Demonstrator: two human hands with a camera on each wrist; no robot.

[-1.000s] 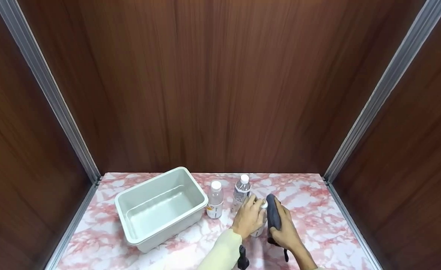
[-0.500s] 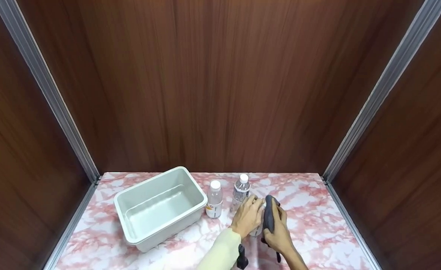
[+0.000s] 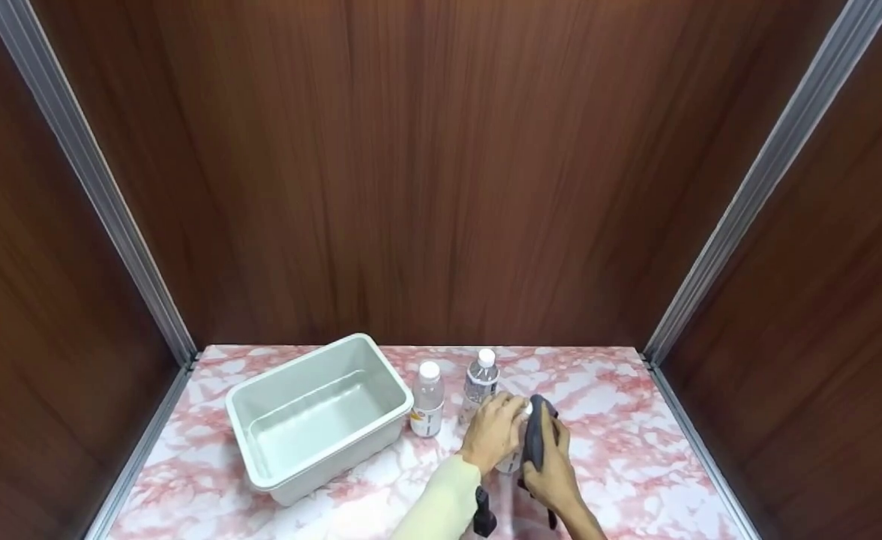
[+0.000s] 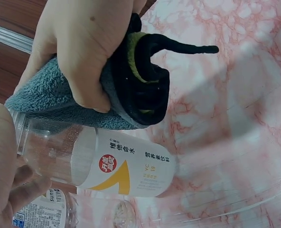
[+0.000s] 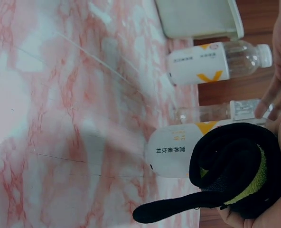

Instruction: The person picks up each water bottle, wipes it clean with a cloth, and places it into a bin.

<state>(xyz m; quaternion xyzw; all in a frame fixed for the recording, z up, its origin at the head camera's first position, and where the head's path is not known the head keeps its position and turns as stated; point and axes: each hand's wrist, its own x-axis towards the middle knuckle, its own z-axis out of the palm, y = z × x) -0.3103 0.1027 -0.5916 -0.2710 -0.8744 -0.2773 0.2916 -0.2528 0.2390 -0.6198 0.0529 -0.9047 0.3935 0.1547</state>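
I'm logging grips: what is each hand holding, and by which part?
The left hand holds a bottle by its capped top; the right hand grips the cloth by its side facing away from the bottle.

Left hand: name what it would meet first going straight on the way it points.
Probably the cloth, which the right hand holds, seemingly against the bottle that the left hand grips near its top. The cloth looks very close, perhaps touching; depth is unclear.
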